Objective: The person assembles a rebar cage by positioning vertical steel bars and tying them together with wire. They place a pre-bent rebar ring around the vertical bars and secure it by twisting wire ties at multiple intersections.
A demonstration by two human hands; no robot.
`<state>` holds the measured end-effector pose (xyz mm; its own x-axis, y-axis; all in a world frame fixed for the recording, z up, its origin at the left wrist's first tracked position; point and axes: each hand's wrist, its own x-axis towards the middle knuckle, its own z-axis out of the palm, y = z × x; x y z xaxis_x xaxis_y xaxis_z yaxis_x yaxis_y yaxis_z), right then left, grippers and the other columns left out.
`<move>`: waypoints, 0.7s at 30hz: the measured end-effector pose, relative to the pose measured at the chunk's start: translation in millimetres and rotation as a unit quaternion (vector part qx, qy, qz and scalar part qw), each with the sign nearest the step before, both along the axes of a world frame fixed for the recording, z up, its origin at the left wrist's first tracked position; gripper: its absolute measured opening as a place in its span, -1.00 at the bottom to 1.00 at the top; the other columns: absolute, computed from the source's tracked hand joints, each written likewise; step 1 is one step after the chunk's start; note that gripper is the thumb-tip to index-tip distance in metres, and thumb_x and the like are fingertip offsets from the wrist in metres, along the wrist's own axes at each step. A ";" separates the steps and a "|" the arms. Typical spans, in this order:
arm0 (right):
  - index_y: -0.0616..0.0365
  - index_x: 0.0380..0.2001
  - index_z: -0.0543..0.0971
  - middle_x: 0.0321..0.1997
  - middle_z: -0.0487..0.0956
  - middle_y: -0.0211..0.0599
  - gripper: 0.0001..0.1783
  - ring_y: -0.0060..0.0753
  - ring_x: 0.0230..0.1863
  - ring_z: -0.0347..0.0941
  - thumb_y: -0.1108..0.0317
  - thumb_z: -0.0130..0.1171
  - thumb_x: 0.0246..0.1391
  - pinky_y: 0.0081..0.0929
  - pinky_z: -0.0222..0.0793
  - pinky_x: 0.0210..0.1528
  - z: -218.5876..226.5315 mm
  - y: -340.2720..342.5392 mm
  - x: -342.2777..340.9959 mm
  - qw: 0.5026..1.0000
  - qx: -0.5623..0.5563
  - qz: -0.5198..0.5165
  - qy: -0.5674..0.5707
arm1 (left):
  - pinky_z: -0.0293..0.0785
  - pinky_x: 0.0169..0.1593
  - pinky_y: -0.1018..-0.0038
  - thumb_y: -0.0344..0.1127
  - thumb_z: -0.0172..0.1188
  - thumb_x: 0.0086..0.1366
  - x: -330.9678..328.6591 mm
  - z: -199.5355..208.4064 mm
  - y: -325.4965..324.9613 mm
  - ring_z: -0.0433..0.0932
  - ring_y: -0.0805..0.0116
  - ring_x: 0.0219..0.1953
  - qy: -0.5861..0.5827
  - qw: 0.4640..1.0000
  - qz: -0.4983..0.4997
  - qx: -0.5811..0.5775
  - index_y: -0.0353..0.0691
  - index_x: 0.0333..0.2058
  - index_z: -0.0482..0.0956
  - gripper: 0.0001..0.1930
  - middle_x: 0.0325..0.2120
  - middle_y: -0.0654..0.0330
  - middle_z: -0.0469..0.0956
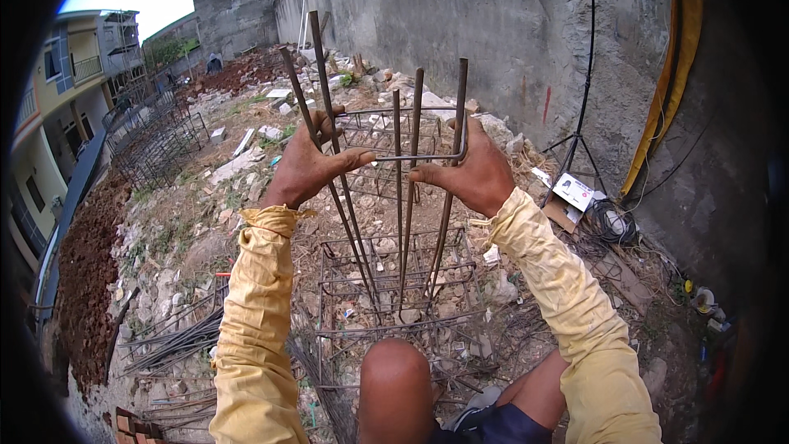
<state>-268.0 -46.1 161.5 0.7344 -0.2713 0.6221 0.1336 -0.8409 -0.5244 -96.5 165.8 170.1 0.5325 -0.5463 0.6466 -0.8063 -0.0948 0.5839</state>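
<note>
My left hand [306, 166] wraps around two long rebar rods [325, 127] that lean up and to the left, thumb stretched toward the centre. My right hand [475, 173] closes on a bent steel stirrup [411, 156], a thin rod running level between both hands and hooking upward at my right thumb. The stirrup crosses three upright bars [411, 197] that stand between my hands. These bars drop into a rebar cage [394, 296] lying on the rubble just past my bare knee [396, 386]. Loose rods [177, 341] lie on the ground to the left, and a grey concrete wall [493, 25] rises behind.
</note>
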 end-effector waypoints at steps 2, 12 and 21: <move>0.41 0.05 0.30 -0.15 0.54 0.03 0.01 -0.07 -0.14 0.55 -0.09 0.54 -0.31 -0.26 0.46 -0.04 -1.8 5.6 -0.1 0.999 0.034 0.014 -0.001 | 0.43 0.07 0.30 0.08 0.54 -0.12 2.8 -21.7 -8.3 0.44 0.20 0.06 0.031 0.995 -0.029 -0.086 -0.35 0.10 0.28 -0.07 -0.06 0.03 0.44; 0.30 0.23 0.25 -0.37 0.27 -0.53 -0.04 -0.76 -0.47 0.18 -0.06 0.42 -0.08 -0.79 0.15 -0.44 -32.2 -28.3 -12.1 0.946 0.212 0.242 -0.035 | 0.35 0.12 0.24 0.42 -0.24 0.27 26.2 -36.9 3.4 0.35 0.06 0.20 0.274 0.850 -0.355 -0.278 -0.16 0.32 -0.01 -0.12 0.24 -0.04 0.23; 0.17 0.01 0.52 -0.43 0.25 -0.58 -0.47 -0.68 -0.52 0.14 -0.07 -0.06 0.31 -0.62 0.12 -0.44 -3.5 -30.0 6.7 0.894 0.421 0.086 -0.126 | 0.58 -0.22 0.39 0.04 -0.21 0.44 47.5 0.9 -26.2 0.62 0.25 -0.12 0.441 0.857 -0.225 -0.141 -0.30 0.05 0.47 -0.47 -0.16 0.07 0.61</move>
<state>-261.3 -76.0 158.0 0.6757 -0.6176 0.4025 0.4267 -0.1175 -0.8967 -49.0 139.6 171.0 0.6592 -0.7126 0.2403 0.0438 0.3553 0.9337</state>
